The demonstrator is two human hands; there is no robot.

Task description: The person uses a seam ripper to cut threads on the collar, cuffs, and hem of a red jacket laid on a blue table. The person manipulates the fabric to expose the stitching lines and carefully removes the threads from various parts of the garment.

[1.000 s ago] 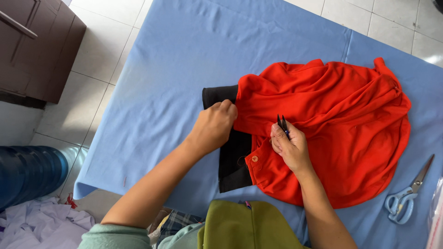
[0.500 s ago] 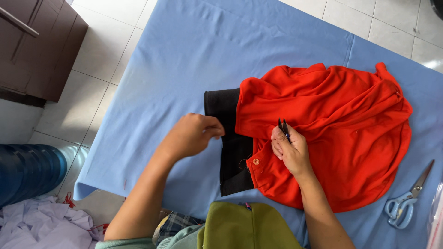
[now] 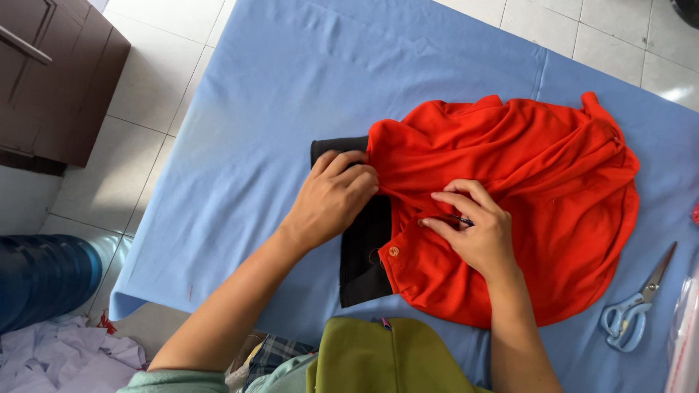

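Note:
A crumpled red shirt (image 3: 524,196) with a black collar (image 3: 364,247) lies on a blue cloth-covered table (image 3: 291,87). An orange button (image 3: 393,251) shows on its front edge near the collar. My left hand (image 3: 331,200) rests on the collar where it meets the red fabric, fingers curled and pressing down. My right hand (image 3: 473,229) lies on the red fabric and pinches a thin dark tool (image 3: 459,217) between thumb and fingers, its tip against the cloth.
Light blue scissors (image 3: 633,309) lie on the table at the right. A clear plastic bag edge (image 3: 684,335) shows at the far right. A dark wooden cabinet (image 3: 51,80) stands on the tiled floor at left, with a blue water jug (image 3: 36,280) and pale cloth (image 3: 65,356) below.
My left hand moved off the collar to the left, then came back onto it. My right hand lowered the dark tool from upright down onto the red fabric.

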